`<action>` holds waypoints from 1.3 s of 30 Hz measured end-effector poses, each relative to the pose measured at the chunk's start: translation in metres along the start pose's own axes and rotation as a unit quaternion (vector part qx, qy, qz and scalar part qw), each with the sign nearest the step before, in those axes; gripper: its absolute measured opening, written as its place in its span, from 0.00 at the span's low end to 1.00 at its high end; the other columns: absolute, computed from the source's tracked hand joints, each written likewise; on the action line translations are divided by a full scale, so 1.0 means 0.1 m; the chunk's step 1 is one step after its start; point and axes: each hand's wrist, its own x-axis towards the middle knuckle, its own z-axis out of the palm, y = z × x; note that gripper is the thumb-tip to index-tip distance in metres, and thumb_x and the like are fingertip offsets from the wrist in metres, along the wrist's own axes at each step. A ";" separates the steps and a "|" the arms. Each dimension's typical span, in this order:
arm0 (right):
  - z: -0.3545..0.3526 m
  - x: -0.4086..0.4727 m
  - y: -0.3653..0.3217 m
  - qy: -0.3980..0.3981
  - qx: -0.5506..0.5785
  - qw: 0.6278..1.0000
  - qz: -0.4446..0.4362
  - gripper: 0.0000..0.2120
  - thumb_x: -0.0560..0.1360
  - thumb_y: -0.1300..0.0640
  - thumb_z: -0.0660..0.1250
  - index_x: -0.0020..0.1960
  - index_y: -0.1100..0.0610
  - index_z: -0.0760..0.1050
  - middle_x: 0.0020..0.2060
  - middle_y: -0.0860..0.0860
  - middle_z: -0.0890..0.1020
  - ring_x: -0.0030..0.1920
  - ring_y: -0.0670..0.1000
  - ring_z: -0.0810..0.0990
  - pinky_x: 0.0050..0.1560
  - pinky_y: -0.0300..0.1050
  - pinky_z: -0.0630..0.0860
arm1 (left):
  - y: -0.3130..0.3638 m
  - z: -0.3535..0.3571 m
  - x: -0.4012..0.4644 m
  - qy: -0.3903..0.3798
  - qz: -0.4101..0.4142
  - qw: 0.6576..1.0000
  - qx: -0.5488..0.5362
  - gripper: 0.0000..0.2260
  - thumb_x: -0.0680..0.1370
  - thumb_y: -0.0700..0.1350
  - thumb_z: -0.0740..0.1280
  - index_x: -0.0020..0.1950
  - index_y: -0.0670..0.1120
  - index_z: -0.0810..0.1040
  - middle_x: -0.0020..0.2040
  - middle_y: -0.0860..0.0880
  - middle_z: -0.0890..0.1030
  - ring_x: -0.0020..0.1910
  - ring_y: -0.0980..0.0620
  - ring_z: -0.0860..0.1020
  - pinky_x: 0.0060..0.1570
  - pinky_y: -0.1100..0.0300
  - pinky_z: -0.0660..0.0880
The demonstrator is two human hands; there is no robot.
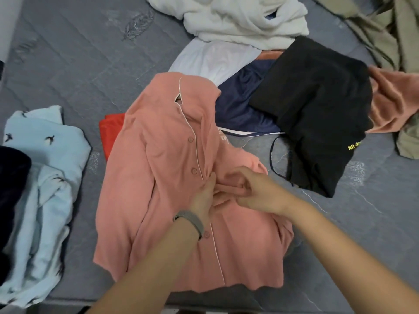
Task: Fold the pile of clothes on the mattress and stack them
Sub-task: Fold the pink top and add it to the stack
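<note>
Only a little writing could be read. The black garment (317, 114) carried a small yellow print near its lower right edge; it stood upside down and partly folded under, and only the letters "UN" were clear. Beside the pink pajama shirt (172, 177), a white print on pink cloth was too hidden to read.

Both hands working the front of a pink button-up shirt (158, 177) on a grey mattress (68, 64)

Left hand (204, 196) and right hand (256, 191) pinch the fabric mid-placket. Black garment (317, 114), navy shorts (238, 105) and white clothes (238, 17) lie behind it, light blue pieces (45, 177) off to the left.
</note>
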 end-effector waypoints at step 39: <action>0.66 -1.69 0.49 0.202 -0.199 0.952 0.113 0.04 0.60 0.43 0.61 0.33 0.40 0.72 0.32 0.32 0.76 0.49 0.43 0.76 0.43 0.44 0.51 | 1.41 0.71 1.12 0.028 0.217 0.931 0.293 0.20 0.82 0.47 0.58 0.74 0.54 0.62 0.65 0.46 0.74 0.57 0.45 0.76 0.44 0.50 0.78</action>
